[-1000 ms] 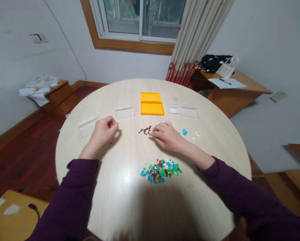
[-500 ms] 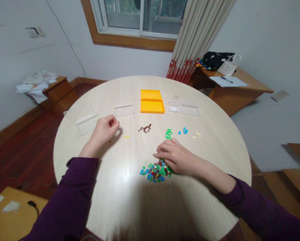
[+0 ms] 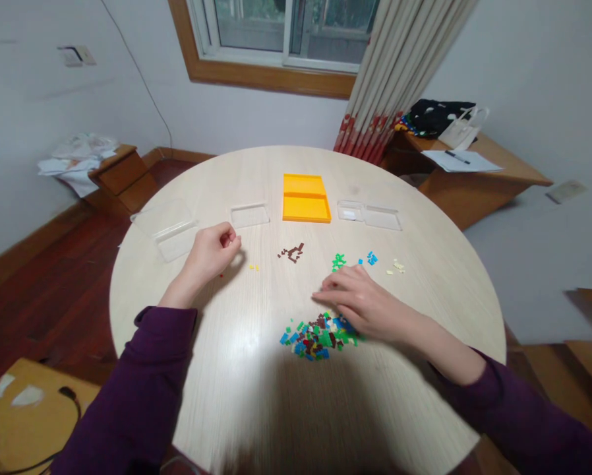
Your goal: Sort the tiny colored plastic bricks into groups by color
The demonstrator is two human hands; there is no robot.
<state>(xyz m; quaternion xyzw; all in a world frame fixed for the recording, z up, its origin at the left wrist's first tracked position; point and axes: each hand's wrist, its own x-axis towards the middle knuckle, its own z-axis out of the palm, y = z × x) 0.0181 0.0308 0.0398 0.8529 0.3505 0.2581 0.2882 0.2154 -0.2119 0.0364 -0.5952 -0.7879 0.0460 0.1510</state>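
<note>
A mixed pile of small coloured bricks (image 3: 316, 340) lies on the round table (image 3: 236, 369). My right hand (image 3: 362, 300) hovers over the pile's upper right edge, fingers partly spread, the index finger stretched to the left; nothing shows in it. My left hand (image 3: 214, 251) is curled near the table's left side, thumb and fingertips together, and whatever they pinch is too small to make out. Beyond the pile lie sorted groups: brown pieces (image 3: 292, 253), green pieces (image 3: 338, 262), blue pieces (image 3: 372, 258), cream pieces (image 3: 398, 265), two yellow pieces (image 3: 254, 268) and a red piece (image 3: 221, 275).
An open orange case (image 3: 306, 208) stands at the far middle. Clear plastic boxes are on both sides of it: one at far left (image 3: 175, 243), a small one (image 3: 249, 215) and an open one at right (image 3: 382, 218). Side furniture stands beyond the table.
My right hand has lifted slightly from the pile, and the dark piece at its fingertip no longer shows. My left hand stays curled in about the same place. The whole view has shifted slightly.
</note>
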